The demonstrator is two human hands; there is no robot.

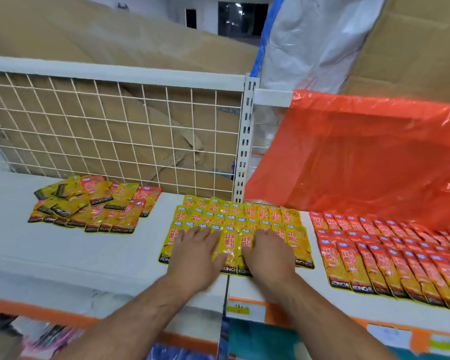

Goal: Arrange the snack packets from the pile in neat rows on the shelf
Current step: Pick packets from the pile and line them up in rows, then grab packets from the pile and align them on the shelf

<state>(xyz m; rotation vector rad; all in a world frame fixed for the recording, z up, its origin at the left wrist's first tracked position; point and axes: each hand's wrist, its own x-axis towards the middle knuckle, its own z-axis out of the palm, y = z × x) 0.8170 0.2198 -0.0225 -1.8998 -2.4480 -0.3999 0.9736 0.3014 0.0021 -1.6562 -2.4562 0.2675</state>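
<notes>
A loose pile of yellow and orange snack packets (94,203) lies at the back left of the white shelf (63,253). In the middle, yellow packets (234,219) lie in overlapping rows. My left hand (195,253) rests flat, fingers spread, on the front row's left side. My right hand (268,253) lies flat on the same row's right side. Between the two hands, a couple of yellow packets (230,245) show. Neither hand grips anything.
Rows of orange packets (390,250) fill the shelf to the right, partly under an orange plastic sheet (361,152). A white wire grid (109,131) and a slotted upright post (244,141) back the shelf, with cardboard behind. An orange-edged shelf front (37,310) runs below.
</notes>
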